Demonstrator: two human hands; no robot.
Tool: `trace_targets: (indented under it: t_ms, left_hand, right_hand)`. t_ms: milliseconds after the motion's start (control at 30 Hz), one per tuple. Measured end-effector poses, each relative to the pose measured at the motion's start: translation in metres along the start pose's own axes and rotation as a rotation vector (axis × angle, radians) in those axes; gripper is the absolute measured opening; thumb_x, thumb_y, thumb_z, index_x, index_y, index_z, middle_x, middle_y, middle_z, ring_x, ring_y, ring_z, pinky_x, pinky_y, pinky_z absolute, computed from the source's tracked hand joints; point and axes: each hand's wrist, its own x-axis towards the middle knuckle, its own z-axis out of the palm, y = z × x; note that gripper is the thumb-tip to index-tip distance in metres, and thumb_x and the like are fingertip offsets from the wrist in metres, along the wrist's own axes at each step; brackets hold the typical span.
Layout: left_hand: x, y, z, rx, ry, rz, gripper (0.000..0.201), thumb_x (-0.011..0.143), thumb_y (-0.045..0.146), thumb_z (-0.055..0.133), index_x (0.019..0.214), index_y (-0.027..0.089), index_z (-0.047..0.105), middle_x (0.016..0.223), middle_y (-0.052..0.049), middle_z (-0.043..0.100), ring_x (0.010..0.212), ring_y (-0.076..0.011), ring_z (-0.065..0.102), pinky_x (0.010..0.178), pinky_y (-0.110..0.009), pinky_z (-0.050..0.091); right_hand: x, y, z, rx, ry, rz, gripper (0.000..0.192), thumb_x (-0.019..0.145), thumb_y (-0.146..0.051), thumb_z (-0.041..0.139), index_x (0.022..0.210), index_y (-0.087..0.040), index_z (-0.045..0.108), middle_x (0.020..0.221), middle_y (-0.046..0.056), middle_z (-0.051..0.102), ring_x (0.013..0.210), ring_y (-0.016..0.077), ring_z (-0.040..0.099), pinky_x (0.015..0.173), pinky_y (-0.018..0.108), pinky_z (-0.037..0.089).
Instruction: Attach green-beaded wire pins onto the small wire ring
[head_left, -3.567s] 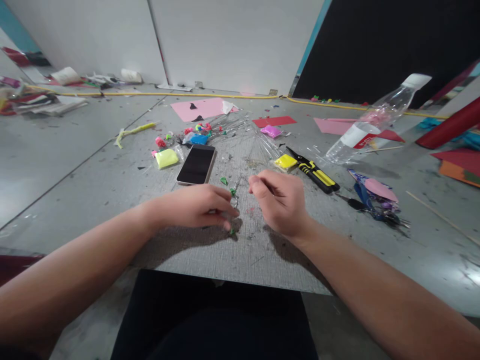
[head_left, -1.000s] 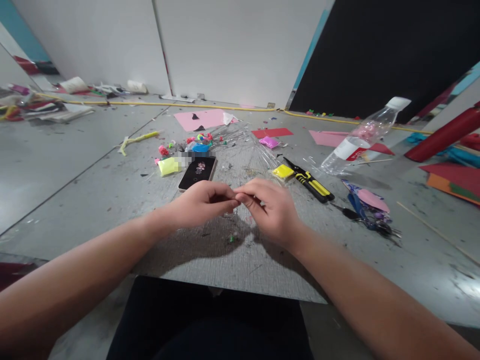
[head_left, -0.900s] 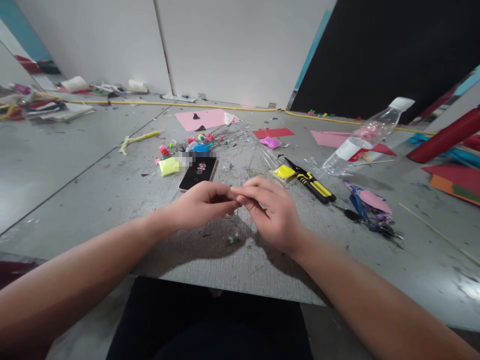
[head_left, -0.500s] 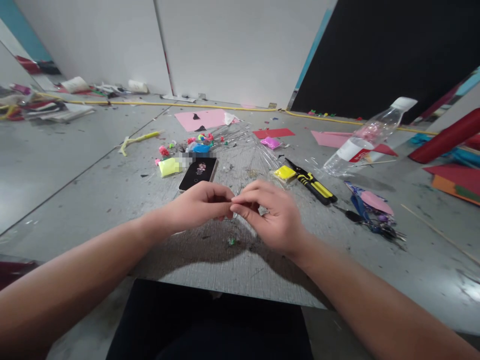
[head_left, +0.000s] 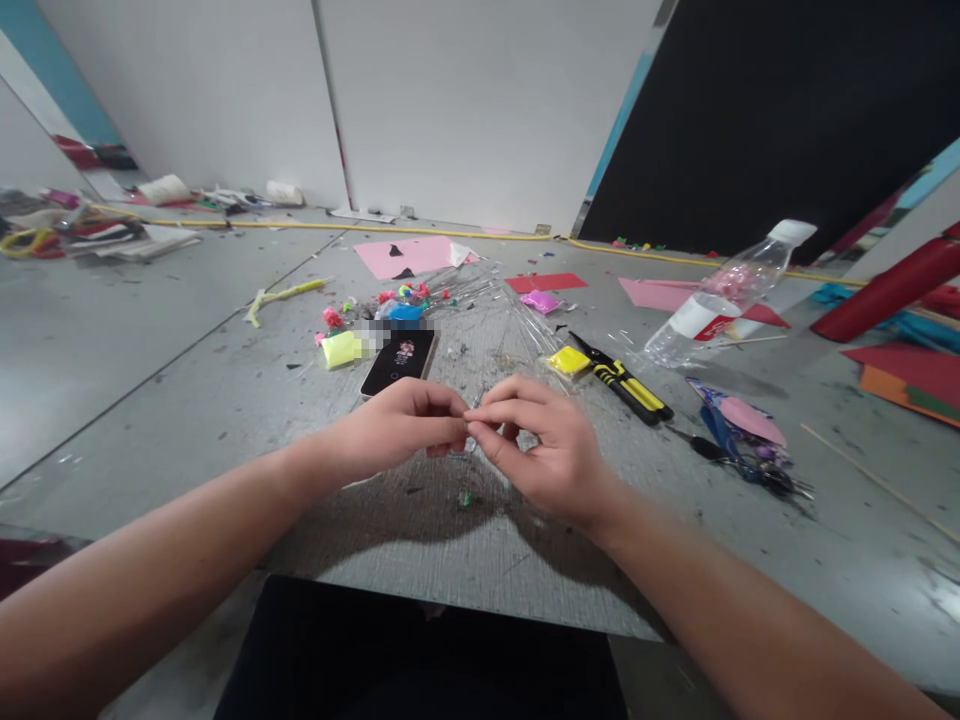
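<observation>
Left hand [head_left: 401, 425]: forearm enters from lower left, knuckles up, fingers curled, thumb and forefinger pinched on a thin silvery wire piece [head_left: 475, 402]. Right hand [head_left: 544, 450]: forearm enters from lower right, fingers bent, fingertips [head_left: 474, 417] pinched on the same wire, touching the left fingertips. Wire sits between both hands, just above the grey scratched work board [head_left: 450, 540]. Black smartphone [head_left: 399, 360] lies just beyond the left hand; yellow-and-black hand cutters [head_left: 622, 378] beyond the right.
</observation>
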Motion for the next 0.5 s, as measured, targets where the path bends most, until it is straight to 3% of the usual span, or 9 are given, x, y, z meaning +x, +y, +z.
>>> trace_targets:
  t_ms: [500]
  left_hand:
    - [-0.002,-0.0011,-0.002,0.054,-0.003,-0.01,0.018,0.083,0.023,0.06,0.067,0.016,0.063,0.058,0.003,0.053,0.055,-0.009,0.047,0.052,-0.024,0.036]
  right_hand:
    - [0.0026,0.0039,-0.0031,0.213,-0.104,0.266,0.005,0.081,-0.019,0.071,0.084,-0.021,0.074,0.086,0.002,0.068,0.068,0.0108,0.061,0.05,0.021,0.045]
